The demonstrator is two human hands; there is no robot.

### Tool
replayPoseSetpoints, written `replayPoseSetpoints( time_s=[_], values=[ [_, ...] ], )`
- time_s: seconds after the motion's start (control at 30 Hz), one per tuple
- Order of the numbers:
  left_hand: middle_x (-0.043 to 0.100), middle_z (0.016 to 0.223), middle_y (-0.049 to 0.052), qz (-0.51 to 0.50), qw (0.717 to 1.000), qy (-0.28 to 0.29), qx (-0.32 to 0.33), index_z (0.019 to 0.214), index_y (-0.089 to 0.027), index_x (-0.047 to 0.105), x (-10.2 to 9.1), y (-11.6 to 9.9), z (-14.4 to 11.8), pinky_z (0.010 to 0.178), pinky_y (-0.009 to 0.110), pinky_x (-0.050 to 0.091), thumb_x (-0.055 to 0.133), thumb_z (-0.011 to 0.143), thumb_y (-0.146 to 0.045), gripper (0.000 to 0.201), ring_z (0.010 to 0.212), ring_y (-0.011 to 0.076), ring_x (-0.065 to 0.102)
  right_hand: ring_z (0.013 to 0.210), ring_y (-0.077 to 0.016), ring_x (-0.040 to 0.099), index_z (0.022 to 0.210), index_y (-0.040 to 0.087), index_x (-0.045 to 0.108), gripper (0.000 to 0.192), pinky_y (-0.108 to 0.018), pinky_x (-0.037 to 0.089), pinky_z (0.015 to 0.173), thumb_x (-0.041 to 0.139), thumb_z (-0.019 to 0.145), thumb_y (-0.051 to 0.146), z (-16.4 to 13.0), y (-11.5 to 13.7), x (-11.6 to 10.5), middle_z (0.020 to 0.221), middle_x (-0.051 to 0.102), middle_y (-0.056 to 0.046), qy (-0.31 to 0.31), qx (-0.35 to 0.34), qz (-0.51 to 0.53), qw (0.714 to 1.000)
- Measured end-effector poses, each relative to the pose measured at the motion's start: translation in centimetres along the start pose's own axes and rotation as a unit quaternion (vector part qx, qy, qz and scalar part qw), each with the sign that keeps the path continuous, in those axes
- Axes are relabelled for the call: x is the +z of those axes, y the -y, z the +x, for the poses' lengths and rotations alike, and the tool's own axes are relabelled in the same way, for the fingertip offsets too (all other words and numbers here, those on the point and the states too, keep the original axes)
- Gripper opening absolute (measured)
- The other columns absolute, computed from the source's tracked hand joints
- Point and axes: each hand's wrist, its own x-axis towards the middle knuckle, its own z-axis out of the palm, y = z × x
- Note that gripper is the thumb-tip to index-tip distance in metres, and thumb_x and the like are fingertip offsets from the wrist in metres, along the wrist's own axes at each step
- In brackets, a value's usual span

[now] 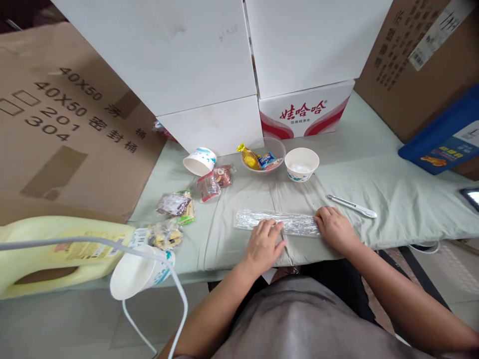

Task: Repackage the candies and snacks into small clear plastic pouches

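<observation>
I see a table (392,199) under pale green cloth, white boxes (209,65) stacked behind. Left hand (265,246) and right hand (336,228) lie flat, fingers spread, on the plastic wrap strip (277,222). Beyond them: glass bowl (264,155), paper bowl (301,164). Utility knife (352,206) just beyond the right hand; snack packets (209,187) past the left hand.
</observation>
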Motion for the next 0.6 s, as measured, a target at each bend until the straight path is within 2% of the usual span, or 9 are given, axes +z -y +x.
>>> replayPoseSetpoints(
  time_s=[0.07,0.13,0.2,0.27,0.33,0.4,0.47,0.53,0.6],
  values=[
    [0.051,0.138,0.017,0.002,1.0,0.031,0.001,0.137,-0.02,0.046,1.0,-1.1,0.0,0.101,0.056,0.04,0.068,0.082,-0.041,0.063,0.129,0.0375,0.044,0.066,-0.0206,0.058,0.089,0.02,0.054,0.015,-0.033,0.044,0.064,0.041,0.092,0.027,-0.7,0.7,-0.8,0.075,0.061,-0.005,0.044,0.055,0.08,0.994],
    [0.043,0.148,0.015,-0.009,0.998,0.064,0.025,0.143,-0.023,0.04,1.6,-1.6,-0.1,0.108,0.062,0.031,0.07,0.08,-0.044,0.073,0.139,0.0395,0.031,0.059,-0.0172,0.058,0.1,0.02,0.053,0.017,-0.03,0.044,0.059,0.042,0.093,0.031,-1.5,1.4,-1.9,0.068,0.06,0.0,0.098,0.08,0.208,0.97],
    [0.041,0.15,0.012,-0.034,0.99,0.105,0.083,0.146,-0.027,0.035,1.7,-1.7,-0.3,0.112,0.064,0.022,0.068,0.082,-0.042,0.074,0.144,0.0368,0.024,0.057,-0.0141,0.057,0.108,0.02,0.054,0.025,-0.027,0.045,0.057,0.044,0.094,0.038,-2.1,2.2,-3.3,0.066,0.06,0.002,0.167,0.063,0.348,0.92],
    [0.041,0.151,0.008,-0.065,0.978,0.132,0.147,0.149,-0.03,0.029,1.6,-1.6,-0.5,0.114,0.064,0.018,0.065,0.084,-0.039,0.075,0.146,0.0335,0.021,0.057,-0.012,0.058,0.106,0.019,0.059,0.032,-0.025,0.045,0.054,0.048,0.093,0.046,-2.1,3.0,-4.5,0.068,0.062,0.001,0.247,0.04,0.45,0.857],
    [0.041,0.15,0.008,-0.102,0.973,0.118,0.172,0.149,-0.029,0.027,1.4,-1.3,-0.7,0.115,0.062,0.02,0.065,0.083,-0.035,0.077,0.146,0.0326,0.02,0.06,-0.0121,0.06,0.1,0.018,0.063,0.037,-0.024,0.046,0.054,0.052,0.09,0.052,-1.5,3.6,-5.3,0.072,0.065,-0.001,0.3,0.034,0.512,0.804],
    [0.042,0.148,0.011,-0.146,0.976,0.067,0.148,0.149,-0.025,0.028,1.4,-1.0,-0.8,0.115,0.059,0.026,0.067,0.079,-0.032,0.08,0.145,0.0335,0.023,0.067,-0.0137,0.064,0.102,0.018,0.063,0.04,-0.024,0.046,0.055,0.055,0.088,0.054,-0.4,4.2,-5.4,0.08,0.068,-0.003,0.31,0.043,0.558,0.769],
    [0.043,0.145,0.014,-0.185,0.977,0.028,0.106,0.146,-0.023,0.033,1.4,-0.8,-0.8,0.113,0.056,0.032,0.067,0.079,-0.029,0.075,0.14,0.033,0.031,0.071,-0.0147,0.066,0.109,0.018,0.061,0.044,-0.023,0.045,0.054,0.059,0.085,0.055,1.3,4.8,-5.0,0.093,0.069,-0.007,0.292,0.059,0.591,0.75],
    [0.048,0.139,0.014,-0.204,0.976,0.01,0.074,0.138,-0.022,0.042,1.6,-0.8,-0.7,0.11,0.055,0.037,0.064,0.081,-0.025,0.061,0.134,0.0314,0.04,0.069,-0.0137,0.066,0.11,0.018,0.06,0.044,-0.022,0.043,0.051,0.061,0.083,0.053,3.2,5.4,-4.1,0.105,0.069,-0.009,0.275,0.081,0.6,0.747],
    [0.055,0.128,0.014,-0.206,0.977,-0.002,0.048,0.126,-0.02,0.052,1.8,-0.9,-0.6,0.105,0.052,0.043,0.06,0.084,-0.021,0.043,0.125,0.03,0.048,0.065,-0.0116,0.065,0.108,0.018,0.06,0.037,-0.021,0.042,0.049,0.063,0.082,0.045,5.1,6.1,-3.0,0.108,0.069,-0.01,0.27,0.104,0.589,0.755]
  ],
)
